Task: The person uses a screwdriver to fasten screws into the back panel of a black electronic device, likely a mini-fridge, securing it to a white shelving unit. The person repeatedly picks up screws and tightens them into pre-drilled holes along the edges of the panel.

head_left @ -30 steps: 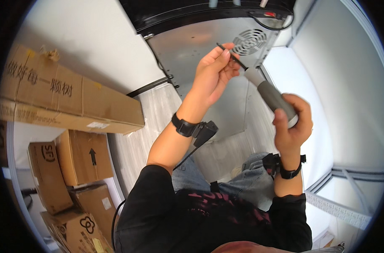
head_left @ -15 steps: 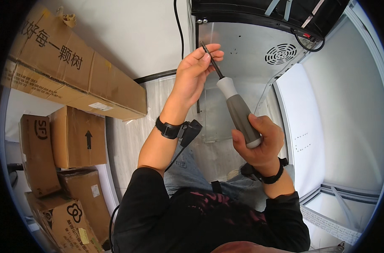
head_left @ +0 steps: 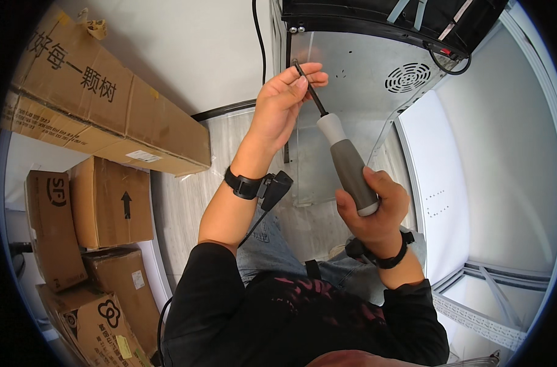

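A thick-handled grey screwdriver (head_left: 350,164) slants up and to the left between my hands. Its light grey collar leads into a dark thin shaft. My left hand (head_left: 278,109) pinches that shaft near the tip, with the thumb against it and other fingers partly stretched. Wrapped round the butt end of the handle is my right hand (head_left: 383,209). Beyond the tool stands a metal panel (head_left: 352,92) with a round slotted vent (head_left: 407,77) and small holes. The tip lies over the panel's upper left edge; whether it touches a screw there I cannot tell.
A black housing (head_left: 364,21) with a looped cable (head_left: 453,67) sits above the panel. Large cardboard boxes (head_left: 168,137) crowd the left side, with smaller cartons (head_left: 116,202) stacked below. On the right is a white cabinet frame (head_left: 440,183). A black cord (head_left: 259,37) hangs down the wall.
The view has shifted slightly. Both hands keep the same hold on the screwdriver, and its tip stays by the panel's upper left edge.
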Action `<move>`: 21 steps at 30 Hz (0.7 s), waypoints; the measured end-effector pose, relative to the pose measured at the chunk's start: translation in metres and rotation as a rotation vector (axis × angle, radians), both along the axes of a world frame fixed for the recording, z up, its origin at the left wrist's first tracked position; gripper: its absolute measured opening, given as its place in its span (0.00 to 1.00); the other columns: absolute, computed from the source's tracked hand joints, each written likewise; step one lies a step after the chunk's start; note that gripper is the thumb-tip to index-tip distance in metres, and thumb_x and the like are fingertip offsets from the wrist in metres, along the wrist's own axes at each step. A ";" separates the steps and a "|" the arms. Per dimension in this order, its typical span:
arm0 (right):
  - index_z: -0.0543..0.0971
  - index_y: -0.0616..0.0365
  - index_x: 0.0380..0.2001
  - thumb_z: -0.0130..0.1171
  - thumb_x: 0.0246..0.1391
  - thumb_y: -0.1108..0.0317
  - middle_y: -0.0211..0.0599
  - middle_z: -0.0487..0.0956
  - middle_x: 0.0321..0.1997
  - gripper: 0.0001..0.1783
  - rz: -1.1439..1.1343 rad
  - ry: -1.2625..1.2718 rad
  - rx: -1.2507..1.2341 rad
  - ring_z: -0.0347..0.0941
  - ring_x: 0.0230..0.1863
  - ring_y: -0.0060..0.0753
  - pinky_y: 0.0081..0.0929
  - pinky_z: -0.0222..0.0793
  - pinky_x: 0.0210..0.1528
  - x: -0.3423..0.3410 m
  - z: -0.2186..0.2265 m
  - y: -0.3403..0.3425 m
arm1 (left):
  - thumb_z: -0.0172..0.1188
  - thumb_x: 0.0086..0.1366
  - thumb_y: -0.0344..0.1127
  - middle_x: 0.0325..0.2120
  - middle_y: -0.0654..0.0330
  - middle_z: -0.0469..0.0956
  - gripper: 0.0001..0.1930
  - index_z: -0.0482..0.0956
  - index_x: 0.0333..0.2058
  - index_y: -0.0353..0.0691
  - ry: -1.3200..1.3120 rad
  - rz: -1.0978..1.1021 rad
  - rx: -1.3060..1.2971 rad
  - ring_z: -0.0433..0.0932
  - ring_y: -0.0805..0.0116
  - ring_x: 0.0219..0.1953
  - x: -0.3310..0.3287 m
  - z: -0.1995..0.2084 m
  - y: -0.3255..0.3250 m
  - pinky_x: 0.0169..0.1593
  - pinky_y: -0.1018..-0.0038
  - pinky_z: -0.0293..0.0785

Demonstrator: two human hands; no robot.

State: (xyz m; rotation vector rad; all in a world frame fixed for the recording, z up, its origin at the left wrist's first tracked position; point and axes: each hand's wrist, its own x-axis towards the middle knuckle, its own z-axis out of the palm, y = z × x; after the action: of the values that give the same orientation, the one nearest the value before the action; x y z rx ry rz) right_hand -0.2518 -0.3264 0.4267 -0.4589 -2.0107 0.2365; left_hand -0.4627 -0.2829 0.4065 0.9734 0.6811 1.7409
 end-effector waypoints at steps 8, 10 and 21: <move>0.66 0.63 0.44 0.70 0.36 0.69 0.52 0.66 0.47 0.31 0.016 0.098 -0.048 0.69 0.42 0.43 0.24 0.69 0.29 -0.011 0.001 -0.009 | 0.50 0.66 0.35 0.27 0.60 0.78 0.11 0.72 0.42 0.35 -0.201 -0.050 -0.100 0.76 0.67 0.33 0.000 0.006 -0.004 0.41 0.74 0.71; 0.67 0.60 0.47 0.67 0.37 0.74 0.53 0.63 0.51 0.31 0.081 0.060 0.022 0.68 0.46 0.45 0.26 0.70 0.33 -0.013 -0.002 -0.007 | 0.50 0.66 0.36 0.25 0.61 0.77 0.10 0.72 0.40 0.36 -0.245 -0.063 -0.118 0.76 0.67 0.30 0.000 0.006 -0.003 0.40 0.73 0.72; 0.76 0.57 0.40 0.65 0.42 0.71 0.51 0.69 0.44 0.18 -0.078 -0.123 0.093 0.72 0.31 0.41 0.25 0.70 0.25 -0.016 0.017 -0.014 | 0.50 0.66 0.34 0.31 0.56 0.78 0.10 0.70 0.42 0.36 -0.344 -0.236 -0.129 0.78 0.63 0.33 0.000 0.017 -0.013 0.40 0.71 0.75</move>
State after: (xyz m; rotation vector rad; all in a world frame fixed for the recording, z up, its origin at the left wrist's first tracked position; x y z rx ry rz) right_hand -0.2680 -0.3407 0.4439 -0.5020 -2.1086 0.0680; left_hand -0.4628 -0.2962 0.4234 0.6174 0.4316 1.5819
